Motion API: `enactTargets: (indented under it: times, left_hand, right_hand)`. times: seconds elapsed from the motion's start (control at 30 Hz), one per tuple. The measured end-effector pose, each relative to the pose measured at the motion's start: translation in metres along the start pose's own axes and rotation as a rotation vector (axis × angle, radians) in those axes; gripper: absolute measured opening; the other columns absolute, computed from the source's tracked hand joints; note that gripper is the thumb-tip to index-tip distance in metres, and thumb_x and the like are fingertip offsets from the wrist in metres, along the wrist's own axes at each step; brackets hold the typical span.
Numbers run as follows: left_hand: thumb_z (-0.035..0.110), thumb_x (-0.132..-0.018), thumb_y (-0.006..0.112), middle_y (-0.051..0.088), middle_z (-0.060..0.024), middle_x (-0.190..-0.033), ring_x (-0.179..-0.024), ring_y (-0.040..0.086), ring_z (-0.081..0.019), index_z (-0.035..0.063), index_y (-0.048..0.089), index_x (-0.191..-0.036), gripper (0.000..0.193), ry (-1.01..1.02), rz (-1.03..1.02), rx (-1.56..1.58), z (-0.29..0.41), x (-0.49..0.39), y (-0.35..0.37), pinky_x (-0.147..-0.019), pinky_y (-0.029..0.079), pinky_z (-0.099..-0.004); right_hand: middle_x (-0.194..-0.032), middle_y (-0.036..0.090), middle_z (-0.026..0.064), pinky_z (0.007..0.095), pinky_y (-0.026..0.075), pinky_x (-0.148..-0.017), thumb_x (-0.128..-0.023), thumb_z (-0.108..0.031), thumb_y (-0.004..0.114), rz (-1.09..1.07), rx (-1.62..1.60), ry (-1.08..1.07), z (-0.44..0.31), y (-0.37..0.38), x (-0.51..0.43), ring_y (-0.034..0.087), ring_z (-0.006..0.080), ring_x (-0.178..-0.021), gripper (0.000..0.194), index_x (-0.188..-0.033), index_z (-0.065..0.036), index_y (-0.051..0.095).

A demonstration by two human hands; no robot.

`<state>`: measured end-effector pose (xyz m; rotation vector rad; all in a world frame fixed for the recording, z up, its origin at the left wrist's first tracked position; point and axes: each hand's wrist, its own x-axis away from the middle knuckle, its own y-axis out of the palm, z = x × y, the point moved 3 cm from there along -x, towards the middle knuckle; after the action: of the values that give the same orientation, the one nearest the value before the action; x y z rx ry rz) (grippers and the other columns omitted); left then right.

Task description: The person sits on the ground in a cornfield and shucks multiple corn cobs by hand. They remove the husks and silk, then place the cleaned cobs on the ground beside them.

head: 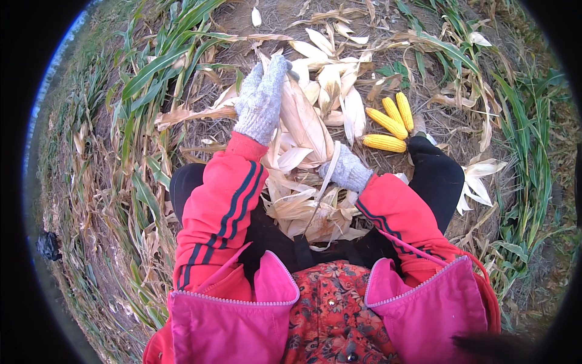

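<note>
An ear of corn in its dry, pale husk (pixel 303 116) lies slantwise between my two gloved hands. My left hand (pixel 263 98), in a grey knit glove, is at its upper end, with the fingers along and over the husk tip. At the ear's lower end, my right hand (pixel 344 169), in a matching glove, grips the base; a narrow strip of leaf crosses in front of it. The kernels of this ear are hidden. Several husked yellow corn cobs (pixel 386 123) lie on the ground to the right, beside my foot.
Loose husks (pixel 334 77) cover the ground ahead, and more husks (pixel 313 209) lie between my legs. An opened husk (pixel 479 179) is beside my right knee. Corn stalks with green leaves (pixel 159 68) lie at left, others (pixel 523 150) at right. A dark plastic bag (pixel 48 245) sits far left.
</note>
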<state>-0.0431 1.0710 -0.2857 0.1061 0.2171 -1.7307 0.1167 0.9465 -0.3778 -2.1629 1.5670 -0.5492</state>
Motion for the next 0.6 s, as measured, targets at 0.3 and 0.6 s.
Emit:
enactTargets:
  times: [0.3,0.6]
  left_hand:
    - [0.041,-0.103,0.048,0.069,-0.0222,-0.095,-0.083,0.069,-0.0291,-0.0085,0.065,-0.104,0.052,-0.224,0.067,0.272,-0.06,-0.023,-0.036,-0.081,0.058,-0.0388]
    - [0.037,-0.101,0.051,0.07,-0.0156,-0.091,-0.081,0.068,-0.0245,-0.0035,0.066,-0.104,0.043,-0.531,0.025,0.735,-0.089,-0.016,-0.038,-0.077,0.058,-0.0352]
  right_hand:
    - [-0.11,0.068,0.017,0.0397,0.054,-0.087,-0.087,-0.036,0.068,-0.167,0.235,-0.042,-0.037,-0.014,0.012,0.065,0.032,-0.097,0.05,-0.13,-0.012,0.059]
    - [-0.115,0.067,0.0199,0.0426,0.052,-0.09,-0.086,-0.048,0.066,-0.175,0.265,-0.089,-0.043,-0.014,0.011,0.064,0.0364,-0.106,0.058,-0.132,-0.014,0.058]
